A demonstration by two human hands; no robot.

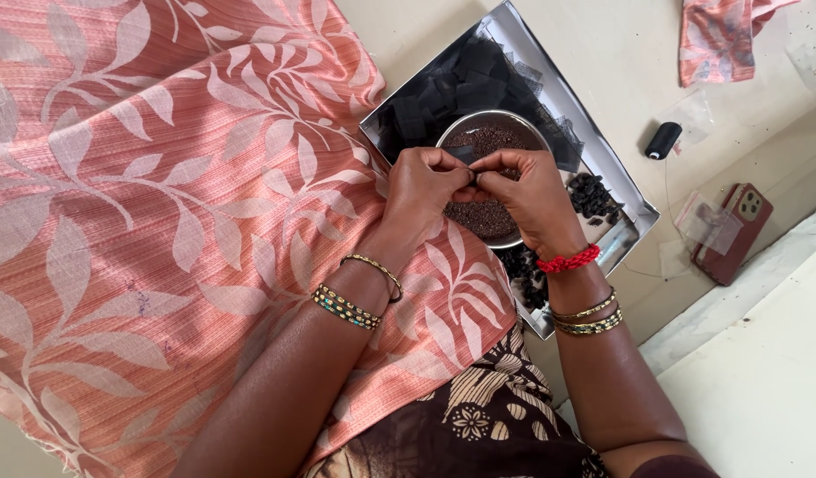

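Observation:
My left hand (pixel 423 188) and my right hand (pixel 530 196) meet over a round metal bowl (pixel 454 129) of tiny dark beads (pixel 484 217). Together the fingertips pinch a small piece of black net (pixel 463 154). The bowl stands in a shallow silver tray (pixel 523 35). A heap of black net squares (pixel 465 84) fills the tray's far end, and small black finished bundles (pixel 592 196) lie at its right side. Both wrists wear bangles, and a red thread is tied on the right wrist.
A salmon cloth with a pale leaf pattern (pixel 160 177) covers my lap and the left floor. On the floor to the right are a black thread spool (pixel 663 140), a phone in a red case (pixel 734 232), clear plastic bits and another piece of salmon cloth (pixel 718 35).

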